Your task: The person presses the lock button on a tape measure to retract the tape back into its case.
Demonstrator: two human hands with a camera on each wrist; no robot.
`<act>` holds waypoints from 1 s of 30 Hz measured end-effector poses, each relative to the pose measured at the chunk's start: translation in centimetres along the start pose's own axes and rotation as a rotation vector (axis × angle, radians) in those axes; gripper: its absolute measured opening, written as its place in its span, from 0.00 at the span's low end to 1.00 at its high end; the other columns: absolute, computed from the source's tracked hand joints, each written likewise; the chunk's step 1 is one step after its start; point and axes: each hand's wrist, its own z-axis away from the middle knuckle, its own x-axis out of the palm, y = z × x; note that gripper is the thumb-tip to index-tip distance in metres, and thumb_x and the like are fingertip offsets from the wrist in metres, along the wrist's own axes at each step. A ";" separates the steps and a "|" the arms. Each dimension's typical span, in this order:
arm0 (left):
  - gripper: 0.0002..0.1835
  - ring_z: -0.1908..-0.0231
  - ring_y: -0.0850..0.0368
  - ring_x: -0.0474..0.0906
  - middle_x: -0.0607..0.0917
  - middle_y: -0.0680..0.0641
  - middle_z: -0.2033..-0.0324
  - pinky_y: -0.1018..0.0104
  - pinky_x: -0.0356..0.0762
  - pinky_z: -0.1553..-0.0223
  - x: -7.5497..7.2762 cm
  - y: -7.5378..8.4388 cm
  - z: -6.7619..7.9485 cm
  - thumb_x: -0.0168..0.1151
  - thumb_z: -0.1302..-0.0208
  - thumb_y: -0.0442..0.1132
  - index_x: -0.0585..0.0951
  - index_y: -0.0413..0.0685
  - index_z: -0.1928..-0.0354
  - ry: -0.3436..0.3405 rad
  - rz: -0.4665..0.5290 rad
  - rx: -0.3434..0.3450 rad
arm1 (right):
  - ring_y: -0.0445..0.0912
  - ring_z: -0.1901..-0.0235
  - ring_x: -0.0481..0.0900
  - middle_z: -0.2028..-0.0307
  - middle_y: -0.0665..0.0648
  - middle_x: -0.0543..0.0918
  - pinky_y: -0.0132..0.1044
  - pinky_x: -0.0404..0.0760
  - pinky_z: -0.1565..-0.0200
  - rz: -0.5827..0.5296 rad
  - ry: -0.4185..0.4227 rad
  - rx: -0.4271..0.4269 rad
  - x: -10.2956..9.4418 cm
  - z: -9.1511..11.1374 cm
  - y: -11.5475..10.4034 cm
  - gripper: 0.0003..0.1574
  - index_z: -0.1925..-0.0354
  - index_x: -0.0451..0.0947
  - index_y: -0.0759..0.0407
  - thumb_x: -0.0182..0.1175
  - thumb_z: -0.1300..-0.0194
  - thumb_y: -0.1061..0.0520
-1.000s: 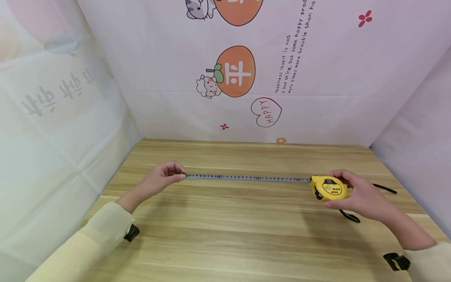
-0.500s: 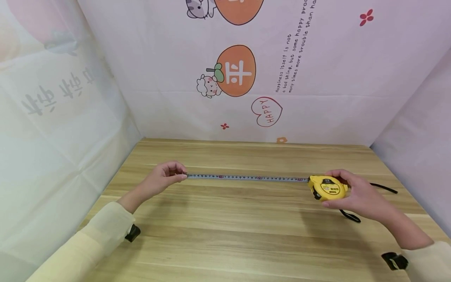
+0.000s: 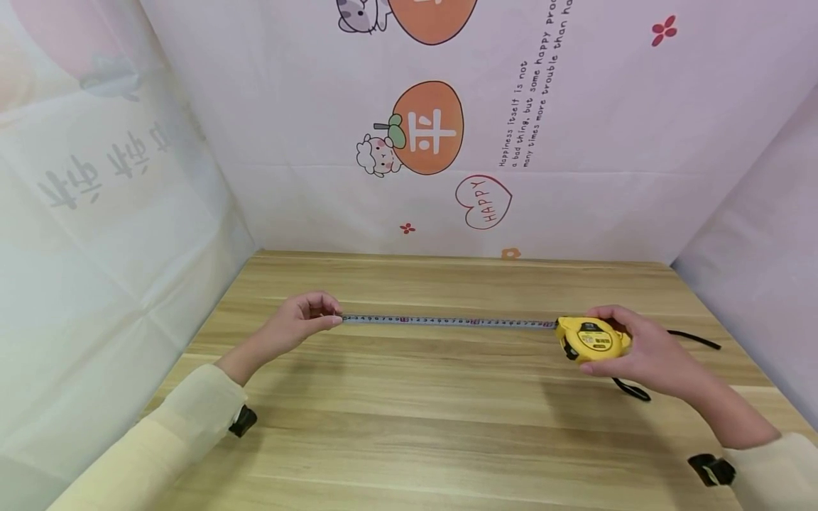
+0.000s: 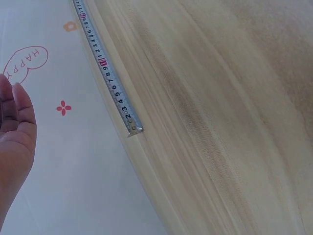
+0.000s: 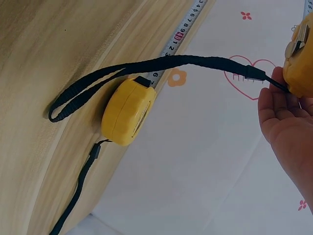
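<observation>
My left hand (image 3: 307, 319) pinches the end of a metal tape (image 3: 441, 321) between thumb and fingertips. The tape stretches nearly level to a yellow tape measure (image 3: 591, 339), which my right hand (image 3: 652, 355) grips by its case. In the right wrist view, the held tape measure (image 5: 303, 58) is cut off by the frame and its black strap loop (image 5: 171, 61) hangs across. A second yellow tape measure (image 5: 127, 112) lies on the table, its blade (image 4: 115, 85) drawn out. In the head view, the held one mostly hides it.
The wooden table (image 3: 415, 426) runs back to a white printed cloth wall (image 3: 307, 199). Side cloths (image 3: 96, 270) hang at left and right. Another black strap (image 3: 696, 341) lies beyond my right hand.
The gap between my hands has narrowed slightly. My right hand has drifted left with the tape measure, my left a little right, and slightly less tape shows between them.
</observation>
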 end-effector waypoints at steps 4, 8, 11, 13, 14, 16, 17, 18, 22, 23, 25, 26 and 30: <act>0.09 0.62 0.53 0.77 0.80 0.42 0.60 0.64 0.79 0.60 0.2 0.2 -0.1 0.62 0.33 0.36 0.79 0.39 0.56 -0.006 -0.002 0.008 | 0.41 0.64 0.76 0.55 0.60 0.77 0.33 0.79 0.68 -0.010 0.003 -0.011 0.1 -0.1 -0.1 0.44 0.43 0.69 0.63 0.79 0.54 0.54; 0.09 0.62 0.53 0.77 0.80 0.42 0.60 0.65 0.78 0.60 0.3 0.2 -0.2 0.62 0.32 0.36 0.79 0.37 0.55 -0.012 -0.003 0.016 | 0.41 0.64 0.76 0.55 0.60 0.77 0.33 0.79 0.68 -0.013 0.002 -0.013 0.1 -0.1 -0.2 0.43 0.43 0.69 0.63 0.79 0.53 0.55; 0.09 0.62 0.53 0.77 0.80 0.41 0.60 0.65 0.78 0.60 0.3 0.1 -0.3 0.62 0.32 0.36 0.78 0.37 0.55 -0.014 -0.003 0.013 | 0.41 0.64 0.76 0.54 0.60 0.77 0.33 0.79 0.67 -0.017 0.002 -0.011 0.2 -0.2 -0.2 0.43 0.43 0.69 0.63 0.79 0.53 0.55; 0.09 0.62 0.53 0.77 0.80 0.41 0.59 0.65 0.78 0.59 0.3 0.0 -0.3 0.62 0.32 0.36 0.78 0.37 0.55 -0.013 -0.005 0.010 | 0.41 0.64 0.76 0.54 0.60 0.77 0.33 0.79 0.67 -0.022 0.002 -0.010 0.2 -0.2 -0.3 0.43 0.43 0.69 0.63 0.79 0.54 0.55; 0.09 0.62 0.53 0.77 0.80 0.41 0.59 0.65 0.78 0.59 0.3 -0.1 -0.3 0.62 0.32 0.36 0.78 0.37 0.55 -0.014 -0.006 0.011 | 0.41 0.64 0.76 0.55 0.60 0.77 0.33 0.79 0.67 -0.024 0.001 -0.009 0.2 -0.2 -0.3 0.43 0.43 0.69 0.63 0.79 0.54 0.55; 0.09 0.62 0.53 0.77 0.80 0.42 0.59 0.65 0.78 0.59 0.3 -0.2 -0.4 0.62 0.32 0.36 0.78 0.37 0.55 -0.012 -0.007 0.012 | 0.41 0.64 0.76 0.55 0.60 0.77 0.33 0.79 0.67 -0.027 0.001 -0.009 0.2 -0.3 -0.2 0.43 0.43 0.69 0.63 0.79 0.54 0.55; 0.09 0.62 0.53 0.77 0.80 0.42 0.59 0.65 0.78 0.59 0.3 -0.2 -0.4 0.62 0.32 0.36 0.78 0.38 0.55 -0.012 -0.006 0.012 | 0.42 0.64 0.76 0.55 0.60 0.77 0.33 0.79 0.67 -0.028 0.000 -0.009 0.2 -0.3 -0.2 0.43 0.43 0.69 0.63 0.79 0.54 0.55; 0.09 0.62 0.53 0.77 0.80 0.42 0.59 0.65 0.78 0.59 0.3 -0.2 -0.4 0.62 0.32 0.37 0.78 0.38 0.55 -0.011 -0.005 0.013 | 0.42 0.64 0.76 0.55 0.60 0.77 0.33 0.79 0.67 -0.030 -0.001 -0.009 0.2 -0.3 -0.2 0.43 0.44 0.69 0.63 0.79 0.54 0.54; 0.09 0.62 0.53 0.77 0.81 0.43 0.60 0.65 0.78 0.59 0.4 -0.1 -0.3 0.62 0.32 0.37 0.78 0.38 0.56 -0.010 -0.003 0.018 | 0.42 0.64 0.76 0.54 0.60 0.77 0.33 0.79 0.67 -0.035 -0.001 -0.006 0.2 -0.3 -0.2 0.43 0.43 0.69 0.63 0.79 0.54 0.54; 0.09 0.62 0.53 0.77 0.81 0.43 0.60 0.65 0.78 0.59 0.4 0.0 -0.3 0.62 0.32 0.37 0.78 0.38 0.56 -0.010 -0.002 0.017 | 0.42 0.64 0.76 0.55 0.60 0.77 0.33 0.79 0.67 -0.036 -0.002 -0.005 0.2 -0.3 -0.2 0.43 0.43 0.69 0.63 0.79 0.54 0.55; 0.09 0.62 0.53 0.77 0.81 0.43 0.60 0.65 0.78 0.59 0.4 0.0 -0.3 0.62 0.32 0.37 0.78 0.38 0.56 -0.010 -0.003 0.020 | 0.42 0.64 0.76 0.55 0.60 0.77 0.33 0.79 0.67 -0.037 -0.001 -0.007 0.2 -0.2 -0.2 0.43 0.43 0.69 0.63 0.79 0.54 0.55; 0.09 0.62 0.53 0.77 0.81 0.43 0.60 0.65 0.78 0.59 0.5 0.0 -0.3 0.62 0.32 0.37 0.78 0.38 0.56 -0.011 -0.002 0.021 | 0.42 0.64 0.76 0.55 0.60 0.77 0.33 0.79 0.67 -0.037 -0.001 -0.007 0.2 -0.2 -0.2 0.43 0.43 0.69 0.63 0.79 0.53 0.56; 0.09 0.62 0.53 0.78 0.81 0.43 0.60 0.65 0.78 0.60 0.5 0.0 -0.3 0.62 0.32 0.37 0.79 0.39 0.56 -0.010 -0.007 0.022 | 0.42 0.64 0.76 0.55 0.61 0.77 0.33 0.79 0.67 -0.035 -0.003 -0.008 0.2 -0.2 -0.3 0.43 0.43 0.69 0.64 0.79 0.53 0.56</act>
